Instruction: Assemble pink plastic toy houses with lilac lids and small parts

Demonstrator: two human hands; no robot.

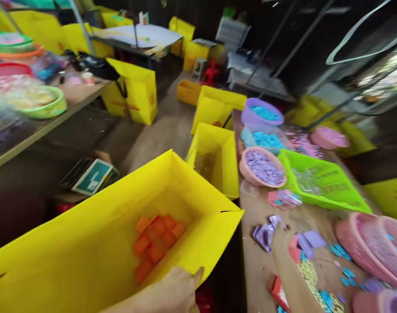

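Several orange square blocks (157, 243) lie at the bottom of a large open yellow paper bag (87, 243) in the lower left of the frame, and the left hand (175, 289) grips that bag's near rim, fingers curled over the edge. Right of it, the right hand (278, 234) reaches across the brown wooden table (260, 269), fingers pinching small purple flat pieces (266, 232). Further up the table sit a pink woven basket of lilac pieces (263, 167) and a bright green plastic tray (322, 182).
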